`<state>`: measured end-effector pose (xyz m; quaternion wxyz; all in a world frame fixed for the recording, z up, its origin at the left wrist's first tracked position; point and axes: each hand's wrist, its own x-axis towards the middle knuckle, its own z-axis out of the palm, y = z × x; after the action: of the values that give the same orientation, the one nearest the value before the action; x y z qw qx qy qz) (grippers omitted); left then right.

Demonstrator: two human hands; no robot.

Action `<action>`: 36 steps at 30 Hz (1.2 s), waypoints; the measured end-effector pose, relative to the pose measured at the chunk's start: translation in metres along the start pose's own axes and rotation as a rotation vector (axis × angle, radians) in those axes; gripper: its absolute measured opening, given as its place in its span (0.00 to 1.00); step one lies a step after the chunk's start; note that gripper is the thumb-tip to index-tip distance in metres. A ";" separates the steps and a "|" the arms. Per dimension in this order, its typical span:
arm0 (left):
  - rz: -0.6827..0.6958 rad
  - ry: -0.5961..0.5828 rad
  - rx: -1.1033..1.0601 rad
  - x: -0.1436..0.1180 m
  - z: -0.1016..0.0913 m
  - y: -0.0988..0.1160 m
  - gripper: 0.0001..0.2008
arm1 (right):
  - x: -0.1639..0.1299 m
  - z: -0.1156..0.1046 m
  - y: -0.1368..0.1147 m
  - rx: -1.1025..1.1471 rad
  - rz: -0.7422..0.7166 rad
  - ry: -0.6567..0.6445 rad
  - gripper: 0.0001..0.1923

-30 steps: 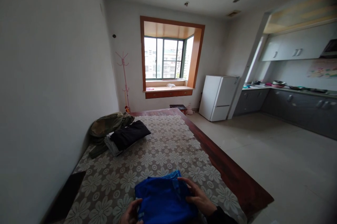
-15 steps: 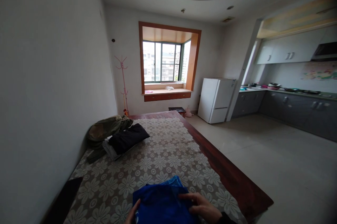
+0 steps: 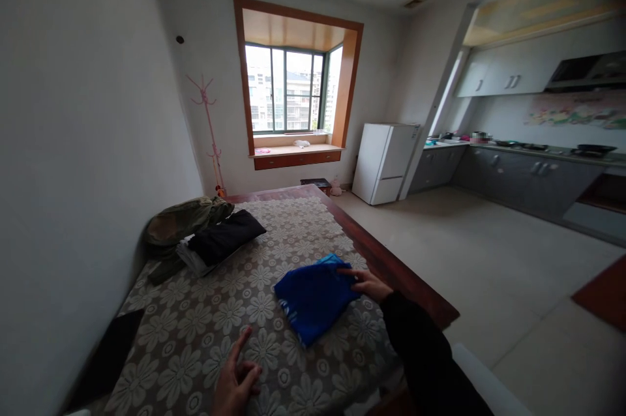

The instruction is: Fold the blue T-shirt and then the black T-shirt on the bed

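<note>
We're likely placing the blue cloth; left hand spread, right hand touching, pinch unclear; next probably needs straightening.

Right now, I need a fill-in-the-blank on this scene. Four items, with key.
The folded cloth at the right hand is ____.
The left hand, apart from the cloth, is over a cover patterned with ____.
The coat stand is ____.
In the picture, the refrigerator stands to the ____ of the window.
Missing: blue; flowers; pink; right.
</note>
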<state>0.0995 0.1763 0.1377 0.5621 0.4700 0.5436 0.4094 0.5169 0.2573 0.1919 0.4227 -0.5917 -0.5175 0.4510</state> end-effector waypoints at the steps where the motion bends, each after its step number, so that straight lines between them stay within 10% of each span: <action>1: 0.001 0.000 0.000 -0.001 0.000 0.001 0.50 | 0.003 -0.015 0.001 -0.011 0.022 0.096 0.30; 6: 0.025 0.037 -0.055 -0.003 0.000 -0.005 0.46 | -0.005 -0.063 0.030 -0.117 0.085 0.531 0.33; 11: 0.024 0.037 -0.070 -0.002 0.003 -0.006 0.43 | -0.031 -0.061 0.074 -0.195 0.125 0.648 0.41; 19: -0.015 -0.090 -0.048 0.001 -0.011 -0.006 0.43 | -0.063 -0.081 0.097 -0.514 0.185 0.444 0.27; 27: -0.019 -0.166 0.073 0.004 -0.006 -0.008 0.38 | 0.008 -0.047 0.069 -0.869 -0.197 0.323 0.32; 36: 0.046 -0.104 -0.115 -0.003 -0.014 -0.015 0.34 | 0.067 -0.011 0.075 -1.296 0.266 0.088 0.35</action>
<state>0.0850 0.1713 0.1244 0.6062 0.4699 0.4783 0.4277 0.5487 0.3151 0.1158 -0.0574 -0.8030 -0.5888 0.0721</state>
